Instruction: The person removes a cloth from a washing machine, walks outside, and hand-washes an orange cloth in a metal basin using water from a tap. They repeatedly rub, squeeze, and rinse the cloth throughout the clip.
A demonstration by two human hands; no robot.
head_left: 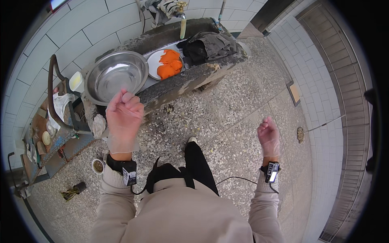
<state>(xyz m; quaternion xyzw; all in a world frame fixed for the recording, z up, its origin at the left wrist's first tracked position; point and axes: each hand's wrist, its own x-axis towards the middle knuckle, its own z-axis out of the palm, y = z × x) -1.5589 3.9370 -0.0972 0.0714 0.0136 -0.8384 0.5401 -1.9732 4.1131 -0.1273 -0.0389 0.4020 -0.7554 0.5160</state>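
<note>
My left hand point(125, 111), in a clear plastic glove, is raised just in front of a wide steel basin point(92, 90). Its fingers are curled in and I see nothing in them. Far to the right, my right hand point(268, 135), also gloved, hangs over the floor with fingers curled and nothing visible in it. The basin rests at the left end of a stone trough sink point(178, 86). Beside it, bright orange cloth point(169, 67) lies bunched on a white round dish point(153, 65). A dark grey garment point(212, 45) is heaped at the trough's right end.
A brass tap point(182, 9) with a hose end overhangs the trough. To the left are a yellowish-white soap dish point(75, 81) and a cluttered metal stand point(60, 139) with a curved bar. A small bowl point(98, 166) and a potted plant point(75, 191) occupy the speckled floor.
</note>
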